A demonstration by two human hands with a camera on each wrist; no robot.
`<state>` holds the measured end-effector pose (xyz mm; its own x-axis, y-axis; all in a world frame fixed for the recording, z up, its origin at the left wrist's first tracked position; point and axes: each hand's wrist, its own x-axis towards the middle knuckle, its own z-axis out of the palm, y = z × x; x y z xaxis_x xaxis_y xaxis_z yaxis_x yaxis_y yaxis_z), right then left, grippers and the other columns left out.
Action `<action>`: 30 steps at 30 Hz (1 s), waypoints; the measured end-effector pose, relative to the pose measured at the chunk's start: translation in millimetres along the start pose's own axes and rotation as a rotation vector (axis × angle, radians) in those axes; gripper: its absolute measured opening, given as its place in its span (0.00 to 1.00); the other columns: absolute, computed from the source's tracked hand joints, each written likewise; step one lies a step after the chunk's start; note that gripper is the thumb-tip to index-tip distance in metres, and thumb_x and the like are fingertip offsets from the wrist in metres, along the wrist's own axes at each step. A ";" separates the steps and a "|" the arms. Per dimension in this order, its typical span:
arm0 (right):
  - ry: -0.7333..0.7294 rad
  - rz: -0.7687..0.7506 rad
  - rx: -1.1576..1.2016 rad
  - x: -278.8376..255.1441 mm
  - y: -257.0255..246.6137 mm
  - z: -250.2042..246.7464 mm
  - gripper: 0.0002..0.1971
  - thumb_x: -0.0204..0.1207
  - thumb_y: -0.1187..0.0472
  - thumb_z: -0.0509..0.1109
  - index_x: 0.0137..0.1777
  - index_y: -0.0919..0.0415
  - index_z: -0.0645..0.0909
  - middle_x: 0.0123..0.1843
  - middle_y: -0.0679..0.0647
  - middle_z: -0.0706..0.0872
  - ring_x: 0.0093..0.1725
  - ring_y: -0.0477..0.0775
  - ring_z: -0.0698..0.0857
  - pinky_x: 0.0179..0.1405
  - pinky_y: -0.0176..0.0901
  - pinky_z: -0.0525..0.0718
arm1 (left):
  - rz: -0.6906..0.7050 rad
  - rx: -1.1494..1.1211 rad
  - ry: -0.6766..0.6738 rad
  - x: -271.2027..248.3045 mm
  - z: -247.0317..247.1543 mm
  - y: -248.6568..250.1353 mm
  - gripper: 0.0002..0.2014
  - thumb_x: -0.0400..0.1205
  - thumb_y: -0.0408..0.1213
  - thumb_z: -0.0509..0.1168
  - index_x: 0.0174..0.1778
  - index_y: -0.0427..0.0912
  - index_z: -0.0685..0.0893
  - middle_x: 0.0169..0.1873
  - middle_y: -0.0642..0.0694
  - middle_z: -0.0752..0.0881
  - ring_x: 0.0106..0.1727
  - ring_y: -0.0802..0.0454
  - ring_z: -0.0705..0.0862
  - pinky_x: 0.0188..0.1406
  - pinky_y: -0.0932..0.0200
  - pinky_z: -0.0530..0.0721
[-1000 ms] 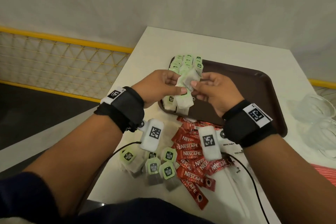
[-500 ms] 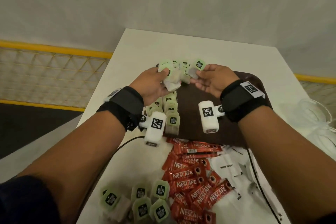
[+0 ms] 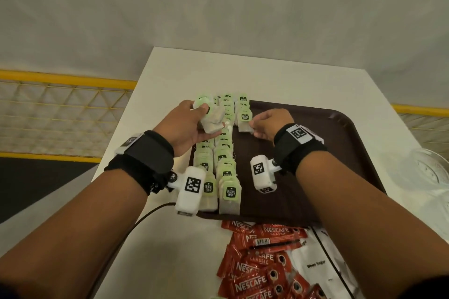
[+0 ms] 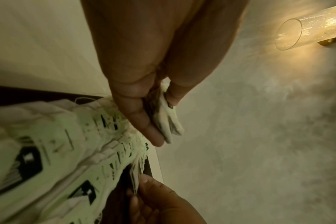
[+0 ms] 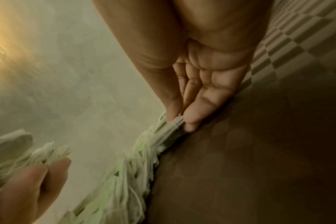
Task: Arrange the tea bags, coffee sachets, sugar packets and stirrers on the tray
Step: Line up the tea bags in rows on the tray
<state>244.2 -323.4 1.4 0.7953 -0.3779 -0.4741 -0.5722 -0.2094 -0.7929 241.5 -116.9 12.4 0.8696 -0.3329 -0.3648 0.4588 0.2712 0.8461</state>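
White counter (image 3: 170,75) under both hands. Brown tray (image 3: 340,153) beneath the right hand (image 3: 269,126), reaching past its wrist. Rows of green-tagged tea bags (image 3: 224,153) run along the tray between the hands. Red coffee sachets (image 3: 255,272) and a white sugar packet (image 3: 315,267) lie on the counter nearer the body than either hand. Left hand (image 3: 187,128) grips a small bunch of tea bags (image 3: 211,119), held above the rows. Right hand pinches one tea bag (image 3: 244,121) at the far end of the third row (thumb and fingertips closed on its edge). Only the left wrist view shows a lit glass wall lamp (image 4: 307,25).
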 end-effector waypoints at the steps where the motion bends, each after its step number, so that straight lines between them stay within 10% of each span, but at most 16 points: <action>1: 0.013 0.000 -0.010 2.6 0.6 1.1 0.07 0.75 0.68 0.74 0.38 0.60 0.80 0.40 0.58 0.85 0.40 0.52 0.86 0.53 0.46 0.89 | 0.000 -0.005 -0.005 0.1 -1.0 -0.3 0.10 0.90 0.34 0.58 0.65 0.36 0.71 0.67 0.33 0.79 0.57 0.36 0.89 0.48 0.46 0.92; 22: 0.011 -0.216 -0.317 -3.5 7.4 8.3 0.11 0.75 0.56 0.76 0.48 0.64 0.84 0.43 0.62 0.88 0.38 0.55 0.83 0.48 0.55 0.88 | -0.009 -0.008 -0.004 0.3 -11.4 -4.9 0.14 0.90 0.34 0.59 0.70 0.35 0.70 0.67 0.35 0.80 0.60 0.33 0.88 0.56 0.39 0.89; 30: -0.012 -0.160 -0.346 1.9 -1.1 7.9 0.15 0.72 0.54 0.78 0.32 0.57 0.76 0.42 0.63 0.91 0.41 0.61 0.88 0.56 0.59 0.87 | -0.014 0.044 0.000 1.4 -6.5 -5.0 0.10 0.89 0.37 0.60 0.64 0.38 0.72 0.67 0.35 0.80 0.61 0.33 0.87 0.52 0.42 0.91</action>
<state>248.0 -316.8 -1.7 0.8809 -0.3058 -0.3612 -0.4732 -0.5574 -0.6822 241.6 -112.9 5.1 0.8632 -0.3361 -0.3766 0.4624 0.2269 0.8572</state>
